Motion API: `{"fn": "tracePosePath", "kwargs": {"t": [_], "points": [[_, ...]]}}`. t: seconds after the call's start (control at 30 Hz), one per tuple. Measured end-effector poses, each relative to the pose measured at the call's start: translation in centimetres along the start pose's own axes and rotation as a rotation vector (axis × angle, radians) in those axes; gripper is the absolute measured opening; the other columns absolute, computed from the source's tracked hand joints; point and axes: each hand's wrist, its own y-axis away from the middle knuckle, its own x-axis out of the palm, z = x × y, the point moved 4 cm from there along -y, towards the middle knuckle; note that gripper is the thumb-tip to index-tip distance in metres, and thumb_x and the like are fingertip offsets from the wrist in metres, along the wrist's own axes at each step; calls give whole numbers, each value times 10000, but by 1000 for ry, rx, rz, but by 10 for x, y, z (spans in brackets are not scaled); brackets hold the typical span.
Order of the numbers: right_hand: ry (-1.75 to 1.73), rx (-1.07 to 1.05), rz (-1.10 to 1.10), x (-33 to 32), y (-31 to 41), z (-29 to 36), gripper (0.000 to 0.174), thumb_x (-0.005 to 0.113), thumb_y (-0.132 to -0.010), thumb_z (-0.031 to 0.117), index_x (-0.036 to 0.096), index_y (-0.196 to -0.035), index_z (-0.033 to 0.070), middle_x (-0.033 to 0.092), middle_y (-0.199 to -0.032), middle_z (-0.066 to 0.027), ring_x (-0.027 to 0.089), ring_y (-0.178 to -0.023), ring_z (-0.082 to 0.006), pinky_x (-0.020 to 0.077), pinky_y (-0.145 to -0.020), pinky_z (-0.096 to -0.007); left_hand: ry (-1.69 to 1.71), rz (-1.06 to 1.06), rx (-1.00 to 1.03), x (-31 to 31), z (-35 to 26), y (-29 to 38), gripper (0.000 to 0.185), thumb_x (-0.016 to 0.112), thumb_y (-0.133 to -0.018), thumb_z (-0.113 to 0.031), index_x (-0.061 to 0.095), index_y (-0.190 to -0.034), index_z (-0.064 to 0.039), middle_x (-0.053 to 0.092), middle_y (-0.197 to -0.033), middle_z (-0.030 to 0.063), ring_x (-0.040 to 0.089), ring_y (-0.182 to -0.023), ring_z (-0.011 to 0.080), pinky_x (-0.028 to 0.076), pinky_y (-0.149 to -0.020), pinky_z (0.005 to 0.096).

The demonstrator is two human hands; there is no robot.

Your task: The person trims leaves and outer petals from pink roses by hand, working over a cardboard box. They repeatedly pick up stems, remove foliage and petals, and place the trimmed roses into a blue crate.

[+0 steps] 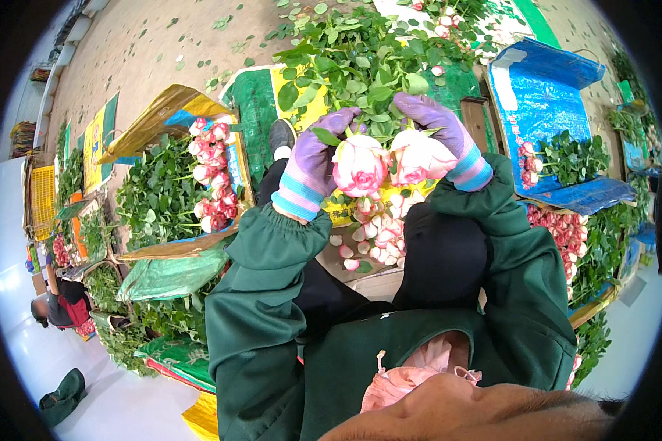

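Note:
My left hand [323,151], in a purple glove with a striped cuff, is closed at the base of a pink-edged white rose [362,165]. Beside it, a second pink-edged white rose [422,157] sits against my right hand [444,127], gloved the same way, with its thumb stretched along the leaves. Both blooms face me, side by side, hiding part of the fingers' grip. Beyond the hands lies a heap of leafy rose stems [358,60] on a green and yellow woven sheet [256,102]. Below the blooms, loose petals [383,237] and smaller rose heads lie between my knees.
At left, a yellow-brown woven wrap [160,118] holds bundled roses [212,171]. A blue woven wrap [546,93] with roses [529,164] stands at right, above more rose bundles [562,237]. Leaves litter the floor [143,60]. Another person [69,303] is at far left.

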Motion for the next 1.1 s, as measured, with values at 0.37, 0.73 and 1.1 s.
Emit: {"fn": "tracePosePath", "kwargs": {"t": [0.37,0.73,1.1], "points": [[172,-146,57,-26,14,-14,474,684,-780,21,571,-1241,27,582,-1227,-113,519,-1179,-248,393,-1018,-342,-316,-231,118,22,-9,2,185,671,-870,-186,555,-928,-54,625,-700,41,485,-474,59,383,-426,185],[149,-114,-1,-22,19,-16,405,710,-783,56,622,-1178,35,597,-1139,-80,567,-1034,-165,437,-870,-260,-267,-299,228,24,-7,6,230,703,-834,-128,492,-902,-67,555,-634,7,446,-418,66,349,-388,199],[-302,373,-161,-11,23,-27,252,615,-898,159,637,-1114,30,573,-924,20,474,-745,-33,379,-661,-182,-378,-287,239,23,-10,9,203,718,-821,-166,566,-920,-75,557,-652,-17,443,-450,40,337,-401,174]]}}
